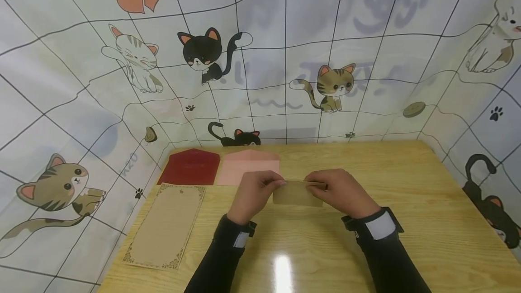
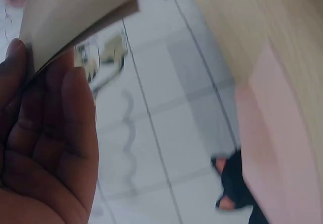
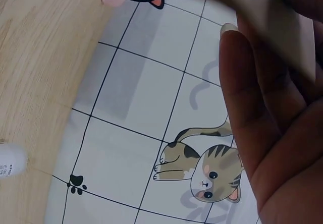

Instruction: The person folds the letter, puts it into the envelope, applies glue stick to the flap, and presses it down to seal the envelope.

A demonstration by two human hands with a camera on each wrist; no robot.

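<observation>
both left hand point(image 1: 253, 194) and right hand point(image 1: 343, 192) pinch paper point(image 1: 294, 194) by its top edge, closed tight; paper is at pink envelope's point(image 1: 240, 171) near right, table point(image 1: 366, 162) stretching wide to pink envelope's right.

The folded paper point(image 1: 296, 195) is tan, the wall point(image 1: 266, 64) cat-patterned.

There's your right hand point(image 3: 282, 133) pinching flat brown paper point(image 3: 291, 38), a rounded white lettered object point(image 3: 11, 160) over the pale wooden surface point(image 3: 45, 47)!
</observation>
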